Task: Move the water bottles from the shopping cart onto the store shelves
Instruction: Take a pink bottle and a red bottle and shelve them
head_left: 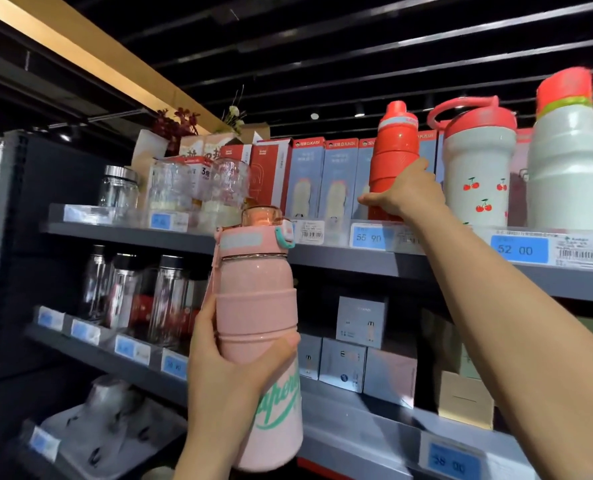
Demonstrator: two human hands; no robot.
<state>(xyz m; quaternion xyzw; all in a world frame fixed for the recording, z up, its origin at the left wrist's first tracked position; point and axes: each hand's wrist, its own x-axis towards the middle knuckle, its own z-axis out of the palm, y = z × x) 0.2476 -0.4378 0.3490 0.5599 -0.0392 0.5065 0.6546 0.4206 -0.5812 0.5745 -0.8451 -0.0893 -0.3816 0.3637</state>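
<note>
Red bottle [394, 157]: right hand [404, 194] clasped round it, being set on top shelf [340, 256]; pink bottle [257, 334]: gripped in left hand [225, 372], unshelved; cart unseen.

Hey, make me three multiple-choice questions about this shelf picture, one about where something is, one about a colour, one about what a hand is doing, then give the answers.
1. Where is the red bottle?
A. on the top shelf
B. on the bottom shelf
C. in a cart

2. What colour is the bottle in the left hand?
A. blue
B. pink
C. black

3. What is the right hand doing?
A. hanging open
B. pointing at a price tag
C. holding the red bottle in its grip

Answers: 1 A, it stands upright among the boxes and the cherry-print bottle. 2 B, the pink bottle has a pink body and lid. 3 C, its fingers wrap the bottle's lower body.
</note>
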